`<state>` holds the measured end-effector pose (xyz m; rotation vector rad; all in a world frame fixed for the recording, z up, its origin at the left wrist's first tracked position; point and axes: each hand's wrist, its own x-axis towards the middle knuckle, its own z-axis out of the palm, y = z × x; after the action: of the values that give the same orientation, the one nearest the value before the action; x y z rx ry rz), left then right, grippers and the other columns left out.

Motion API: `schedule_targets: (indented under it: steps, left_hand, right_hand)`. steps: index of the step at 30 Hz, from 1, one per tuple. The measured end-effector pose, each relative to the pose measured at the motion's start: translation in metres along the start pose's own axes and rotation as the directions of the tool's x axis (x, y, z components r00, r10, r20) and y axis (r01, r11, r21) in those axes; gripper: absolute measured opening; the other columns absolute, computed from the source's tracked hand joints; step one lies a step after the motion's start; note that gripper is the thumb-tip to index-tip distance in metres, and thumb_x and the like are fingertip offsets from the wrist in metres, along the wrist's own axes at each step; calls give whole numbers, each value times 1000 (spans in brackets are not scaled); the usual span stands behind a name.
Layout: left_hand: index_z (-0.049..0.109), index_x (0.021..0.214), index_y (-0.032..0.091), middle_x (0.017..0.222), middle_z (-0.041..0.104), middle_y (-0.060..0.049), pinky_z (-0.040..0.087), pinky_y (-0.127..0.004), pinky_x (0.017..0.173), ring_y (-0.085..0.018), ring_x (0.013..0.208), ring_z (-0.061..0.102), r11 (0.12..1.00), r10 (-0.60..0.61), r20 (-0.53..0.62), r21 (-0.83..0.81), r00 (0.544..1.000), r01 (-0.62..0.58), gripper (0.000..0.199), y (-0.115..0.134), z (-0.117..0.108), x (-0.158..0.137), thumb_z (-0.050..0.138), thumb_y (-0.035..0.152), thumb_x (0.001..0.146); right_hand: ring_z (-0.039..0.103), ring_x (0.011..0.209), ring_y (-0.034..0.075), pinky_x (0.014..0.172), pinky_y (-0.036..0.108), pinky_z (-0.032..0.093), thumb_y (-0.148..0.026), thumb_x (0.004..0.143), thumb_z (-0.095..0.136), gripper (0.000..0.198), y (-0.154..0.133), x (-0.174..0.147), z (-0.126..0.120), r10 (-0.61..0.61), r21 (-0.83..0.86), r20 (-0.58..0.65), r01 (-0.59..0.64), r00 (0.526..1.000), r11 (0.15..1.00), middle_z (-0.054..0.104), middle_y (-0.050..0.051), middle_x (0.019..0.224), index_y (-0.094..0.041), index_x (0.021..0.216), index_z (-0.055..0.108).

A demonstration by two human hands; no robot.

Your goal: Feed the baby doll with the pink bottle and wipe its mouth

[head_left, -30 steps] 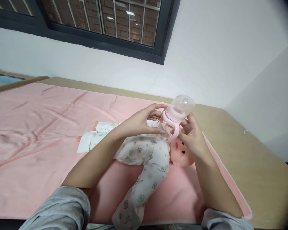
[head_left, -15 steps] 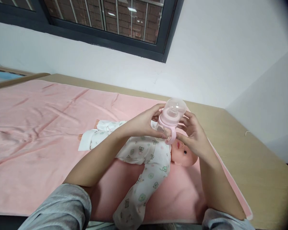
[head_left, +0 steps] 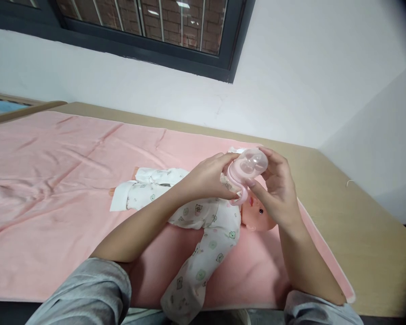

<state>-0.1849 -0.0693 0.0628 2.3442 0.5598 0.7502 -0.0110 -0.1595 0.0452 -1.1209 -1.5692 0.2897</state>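
Observation:
Above the chest and head of a baby doll (head_left: 259, 218), I hold a pink baby bottle (head_left: 237, 176) with a curved side handle and a clear dome cap (head_left: 254, 161). My left hand (head_left: 211, 177) is wrapped round the bottle's body. The fingers and thumb of my right hand (head_left: 278, 187) close on the dome cap from the right. The cap sits over the nipple, and the bottle tilts to the right. Part of the doll's face is hidden behind my right hand and the bottle. The doll lies on its back in a white printed outfit (head_left: 211, 212).
A pink blanket (head_left: 64, 180) with creases covers much of the wooden tabletop (head_left: 345, 221). Behind it rise a white wall (head_left: 284, 81) and a dark-framed window (head_left: 223, 67) with bars. A wooden rail (head_left: 30, 110) stands at the far left.
The bottle has tilted further to the right and sunk slightly. My right hand, earlier spread beside the bottle, has closed round its clear cap. My left hand keeps hold of the body.

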Motion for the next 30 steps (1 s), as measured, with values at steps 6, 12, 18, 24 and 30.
schedule_targets:
  steps: [6, 12, 18, 24, 30]
  left_hand:
    - [51, 141, 28, 96, 58, -4, 48, -35, 76, -24, 90, 58, 992, -53, -10, 111, 999, 54, 82, -6, 0, 2, 77, 33, 63]
    - [55, 139, 33, 97, 52, -3, 48, -32, 75, -21, 88, 59, 983, -83, -104, 152, 991, 99, 77, -16, -12, 3, 75, 29, 64]
    - [59, 134, 31, 99, 56, -3, 48, -32, 78, -22, 92, 60, 972, -73, -229, 200, 971, 120, 69, -31, -28, 7, 72, 29, 66]
    - [54, 127, 22, 113, 62, -5, 48, -32, 80, -25, 99, 59, 940, -88, -390, 273, 917, 206, 63, -64, -50, 15, 68, 26, 66]
    - [48, 122, 20, 108, 66, -6, 47, -32, 77, -28, 98, 63, 848, -268, -485, 291, 832, 443, 62, -97, -69, 18, 69, 24, 64]
  right_hand:
    - [44, 136, 28, 112, 51, 43, -48, 82, 69, 60, -2, 0, 5, 21, 44, -113, -16, 993, 999, 45, 4, 144, -39, 135, 42]
    - [52, 130, 26, 112, 53, 42, -36, 81, 74, 58, 6, 10, -12, 33, 118, -268, -1, 963, 993, 57, 3, 130, -40, 131, 45]
    - [57, 124, 22, 109, 46, 44, -41, 83, 67, 52, 70, 33, -53, 102, 125, -384, -58, 918, 990, 59, 7, 128, -29, 128, 44]
    - [62, 107, 24, 98, 42, 48, -39, 75, 66, 70, 182, 24, -88, 220, -300, -526, -421, 822, 856, 59, 17, 125, -15, 134, 39]
    - [61, 101, 25, 94, 41, 47, -31, 75, 55, 60, 245, -15, -98, 456, -468, -469, -651, 756, 598, 60, 16, 120, -13, 131, 45]
